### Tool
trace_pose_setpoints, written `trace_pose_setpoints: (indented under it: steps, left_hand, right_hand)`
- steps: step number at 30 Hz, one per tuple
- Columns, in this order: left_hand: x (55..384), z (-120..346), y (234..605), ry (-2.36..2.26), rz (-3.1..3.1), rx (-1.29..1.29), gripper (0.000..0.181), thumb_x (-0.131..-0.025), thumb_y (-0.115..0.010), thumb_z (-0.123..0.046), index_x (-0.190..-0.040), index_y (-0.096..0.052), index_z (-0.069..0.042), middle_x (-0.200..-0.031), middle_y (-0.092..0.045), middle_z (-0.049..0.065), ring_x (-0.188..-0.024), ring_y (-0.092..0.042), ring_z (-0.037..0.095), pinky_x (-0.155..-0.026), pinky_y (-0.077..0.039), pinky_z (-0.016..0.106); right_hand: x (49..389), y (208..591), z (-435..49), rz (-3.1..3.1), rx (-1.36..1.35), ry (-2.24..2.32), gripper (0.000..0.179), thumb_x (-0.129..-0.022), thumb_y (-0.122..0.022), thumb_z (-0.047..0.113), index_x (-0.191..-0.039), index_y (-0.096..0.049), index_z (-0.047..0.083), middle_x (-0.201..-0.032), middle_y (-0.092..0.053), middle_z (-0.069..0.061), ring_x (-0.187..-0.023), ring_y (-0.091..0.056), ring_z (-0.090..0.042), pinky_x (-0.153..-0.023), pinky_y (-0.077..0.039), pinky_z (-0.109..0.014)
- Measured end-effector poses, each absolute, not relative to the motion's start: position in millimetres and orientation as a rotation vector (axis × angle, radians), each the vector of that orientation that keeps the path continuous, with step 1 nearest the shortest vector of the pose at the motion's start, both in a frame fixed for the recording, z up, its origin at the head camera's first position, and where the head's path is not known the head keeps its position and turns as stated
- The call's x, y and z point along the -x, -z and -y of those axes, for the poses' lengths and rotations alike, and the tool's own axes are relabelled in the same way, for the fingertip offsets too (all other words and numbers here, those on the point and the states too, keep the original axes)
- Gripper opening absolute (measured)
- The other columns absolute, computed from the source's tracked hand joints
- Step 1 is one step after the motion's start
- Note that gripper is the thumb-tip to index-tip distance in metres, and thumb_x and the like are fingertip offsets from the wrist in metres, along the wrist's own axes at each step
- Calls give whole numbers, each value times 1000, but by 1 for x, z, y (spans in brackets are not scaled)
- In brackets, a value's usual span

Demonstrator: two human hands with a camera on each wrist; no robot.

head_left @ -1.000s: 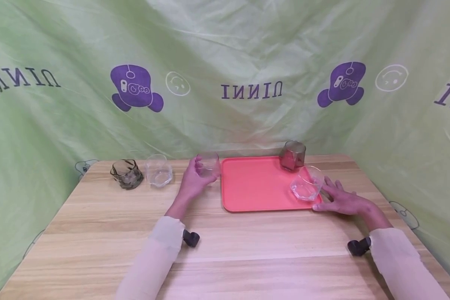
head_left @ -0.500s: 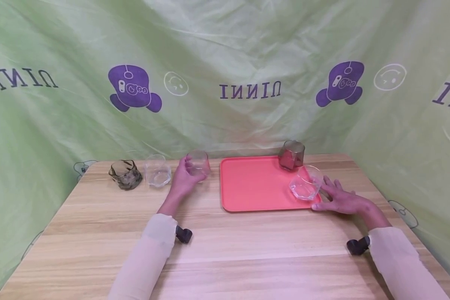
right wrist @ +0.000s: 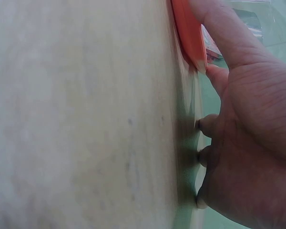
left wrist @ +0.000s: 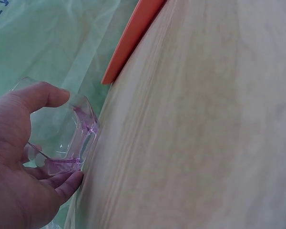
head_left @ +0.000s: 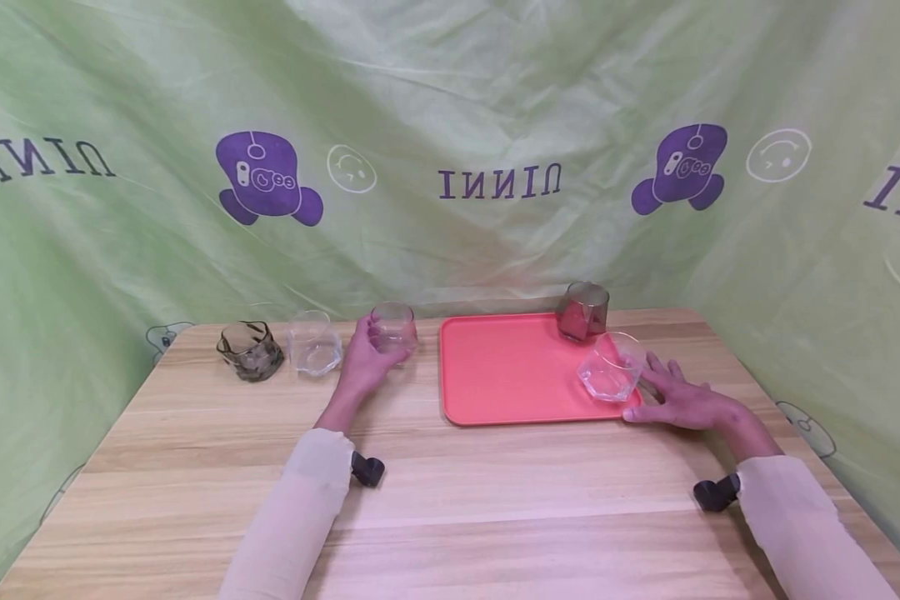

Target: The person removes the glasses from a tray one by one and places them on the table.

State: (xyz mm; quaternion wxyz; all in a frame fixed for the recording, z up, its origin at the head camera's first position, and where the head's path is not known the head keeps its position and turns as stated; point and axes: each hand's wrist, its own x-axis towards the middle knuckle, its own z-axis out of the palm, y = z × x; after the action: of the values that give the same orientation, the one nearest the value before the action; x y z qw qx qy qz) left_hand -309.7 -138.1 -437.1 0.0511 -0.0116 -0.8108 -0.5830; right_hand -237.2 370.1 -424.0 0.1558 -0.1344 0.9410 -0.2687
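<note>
My left hand (head_left: 366, 360) grips a faintly pink, see-through drinking glass (head_left: 396, 318) upright at the table's back, left of the red tray (head_left: 510, 367). In the left wrist view the thumb and fingers wrap the sides of the glass (left wrist: 62, 133), its thick base against the wood. My right hand (head_left: 684, 403) lies spread at the tray's front right corner, thumb on the rim and fingers reaching past the edge. Beside those fingers a clear glass (head_left: 607, 382) stands on the tray. In the right wrist view, several fingertips (right wrist: 206, 125) touch the tabletop beside the tray (right wrist: 188, 36).
A smoky brown glass (head_left: 585, 315) stands at the tray's back right corner. Left of my left hand are a clear glass (head_left: 317, 346) and a dark grey, dimpled glass (head_left: 251, 354). A green printed curtain (head_left: 450, 242) hangs close behind the wooden table (head_left: 450, 500).
My left hand has carried the pink-tinted glass leftward, away from the tray's left edge, and has been nearly still for the last half second. My right hand has stayed at the tray corner.
</note>
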Motion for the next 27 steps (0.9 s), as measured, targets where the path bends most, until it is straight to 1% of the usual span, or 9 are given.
trace_pose_setpoints:
  steps: [12,18,27]
  left_hand:
    - [310,141,439,1816,2457,39,94,-82,-85,-11,-157,-29,-4,-149,-41,24,-135,-45,38,-109,-43,48]
    - [310,143,440,1800,2477,39,96,-82,-86,-16,-157,-28,-5,-150,-40,26,-135,-44,39,-109,-42,48]
    - [311,145,442,1809,2481,68,97,-83,-86,-15,-158,-26,-3,-150,-40,28,-135,-44,40,-109,-42,49]
  right_hand:
    - [237,425,-371,-2698,385,759,99,-92,-71,49,-166,-15,15,-162,7,-38,-142,14,-65,-91,10,-90]
    - [237,424,-371,-2698,389,765,99,-92,-71,49,-166,-15,14,-162,7,-38,-142,14,-65,-92,11,-90]
    - [237,425,-370,-2690,372,772,100,-92,-71,49,-165,-15,12,-162,7,-38,-142,15,-64,-93,12,-89]
